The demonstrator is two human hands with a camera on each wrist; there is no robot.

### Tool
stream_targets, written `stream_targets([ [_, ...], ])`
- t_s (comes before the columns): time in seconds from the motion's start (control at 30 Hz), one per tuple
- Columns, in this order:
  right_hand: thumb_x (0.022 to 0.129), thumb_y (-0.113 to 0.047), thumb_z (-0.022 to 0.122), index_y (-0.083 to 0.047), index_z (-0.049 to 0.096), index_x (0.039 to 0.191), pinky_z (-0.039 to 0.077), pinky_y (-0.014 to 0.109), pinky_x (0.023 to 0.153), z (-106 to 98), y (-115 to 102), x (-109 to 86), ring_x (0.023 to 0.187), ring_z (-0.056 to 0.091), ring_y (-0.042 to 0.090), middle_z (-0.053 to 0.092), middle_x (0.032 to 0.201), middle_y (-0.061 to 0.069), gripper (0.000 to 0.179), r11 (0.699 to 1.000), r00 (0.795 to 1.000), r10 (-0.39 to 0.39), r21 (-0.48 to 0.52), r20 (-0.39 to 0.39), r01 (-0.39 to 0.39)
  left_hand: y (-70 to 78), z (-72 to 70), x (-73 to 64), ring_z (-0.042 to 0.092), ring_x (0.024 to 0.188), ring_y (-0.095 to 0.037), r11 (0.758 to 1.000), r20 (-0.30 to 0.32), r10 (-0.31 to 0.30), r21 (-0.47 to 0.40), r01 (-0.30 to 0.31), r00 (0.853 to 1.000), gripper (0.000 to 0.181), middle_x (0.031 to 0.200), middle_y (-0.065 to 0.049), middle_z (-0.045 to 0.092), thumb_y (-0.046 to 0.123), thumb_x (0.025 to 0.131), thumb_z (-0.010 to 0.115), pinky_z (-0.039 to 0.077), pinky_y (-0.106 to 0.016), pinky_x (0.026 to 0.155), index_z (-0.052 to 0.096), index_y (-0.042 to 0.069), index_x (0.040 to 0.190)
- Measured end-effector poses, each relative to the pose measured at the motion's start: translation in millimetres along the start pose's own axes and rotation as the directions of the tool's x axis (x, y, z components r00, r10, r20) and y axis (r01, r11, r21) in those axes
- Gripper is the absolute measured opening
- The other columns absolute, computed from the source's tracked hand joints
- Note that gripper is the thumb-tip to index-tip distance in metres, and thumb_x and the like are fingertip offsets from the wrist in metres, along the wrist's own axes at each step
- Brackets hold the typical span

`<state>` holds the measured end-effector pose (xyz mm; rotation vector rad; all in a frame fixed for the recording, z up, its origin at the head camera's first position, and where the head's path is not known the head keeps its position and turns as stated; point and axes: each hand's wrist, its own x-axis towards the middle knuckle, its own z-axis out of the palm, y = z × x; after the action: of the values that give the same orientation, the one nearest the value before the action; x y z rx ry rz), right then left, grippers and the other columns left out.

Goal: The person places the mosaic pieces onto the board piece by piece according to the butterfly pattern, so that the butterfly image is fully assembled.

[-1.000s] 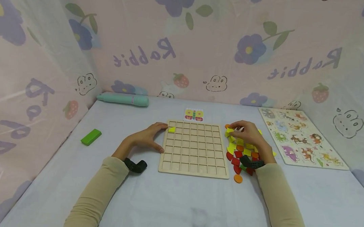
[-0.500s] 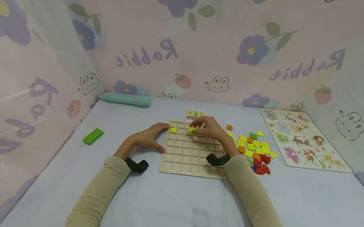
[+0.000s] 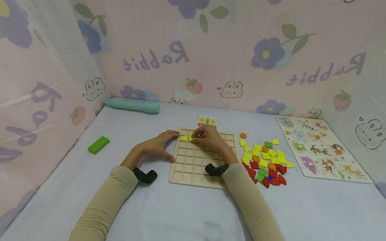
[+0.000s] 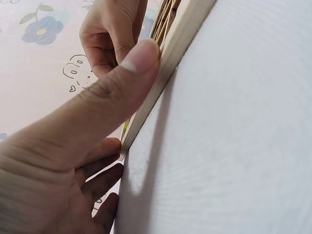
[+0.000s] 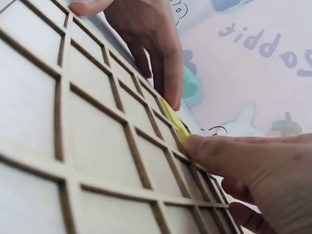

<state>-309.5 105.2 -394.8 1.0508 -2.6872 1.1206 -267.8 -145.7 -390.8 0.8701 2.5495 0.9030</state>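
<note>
Over the upper left part of the gridded wooden board (image 3: 188, 168), the right hand (image 3: 208, 136) pinches a yellow piece (image 3: 191, 138) between thumb and fingertips, at the cell just right of the one where a first yellow piece (image 3: 183, 137) lies. The step in hand looks like seating this second piece beside the first; whether it is fully down in its cell, I cannot tell. The next move probably calls for turning it square to the ribs, pressing it flush and letting go without nudging its neighbour. The left hand (image 3: 156, 146) is spread wide at the board's left edge, thumb against the rim and fingers near the far corner — likely to steady it. Just beyond the board lies a small pattern card (image 3: 207, 120), its near edge partly hidden by the right hand. Loose pieces (image 3: 266, 156) in yellow, red, green, orange and blue lie to the right on the desk (image 3: 143, 212), with an animal board (image 3: 324, 147) past them. Compared with half a second ago, the right hand has come leftward with its piece, closer to the first one — while the left hand and the first piece stay put.
</note>
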Motion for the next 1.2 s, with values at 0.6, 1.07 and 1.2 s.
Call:
stream_targets([
  [0.6,0.081,-0.015,0.072,-0.01,0.075,0.089,0.051,0.031,0.073,0,5,-0.5,0.083,0.061,0.013,0.068,0.089,0.0,0.009,0.998,0.998,-0.058,-0.028,0.011,0.058,-0.1,-1.3,-1.7,0.013,0.141,-0.03,1.0,0.005,-0.007,0.002,0.007,1.0,0.099,0.151,-0.012,0.019,0.033,0.069,0.082,0.016,-0.048,0.113,0.025,0.006,0.146],
  [1.07,0.085,-0.01,0.068,-0.008,0.07,0.099,0.049,0.035,0.073,-77,19,-59.0,0.084,0.056,0.019,0.065,0.098,0.006,0.014,0.994,0.996,0.077,-0.079,-0.046,-0.081,-0.7,-0.5,0.4,0.013,0.141,-0.029,1.0,0.0,0.006,0.013,-0.006,1.0,0.1,0.151,-0.011,0.021,0.035,0.068,0.083,0.016,-0.046,0.113,0.026,0.004,0.145],
  [1.2,0.085,-0.01,0.068,-0.008,0.07,0.101,0.049,0.035,0.073,-95,25,-78.0,0.085,0.055,0.02,0.064,0.1,0.008,0.016,0.983,0.987,0.152,-0.096,-0.054,-0.156,-0.5,0.0,0.7,0.012,0.141,-0.029,1.0,0.001,0.006,0.006,-0.006,1.0,0.1,0.151,-0.011,0.021,0.035,0.068,0.083,0.016,-0.047,0.113,0.026,0.005,0.145],
])
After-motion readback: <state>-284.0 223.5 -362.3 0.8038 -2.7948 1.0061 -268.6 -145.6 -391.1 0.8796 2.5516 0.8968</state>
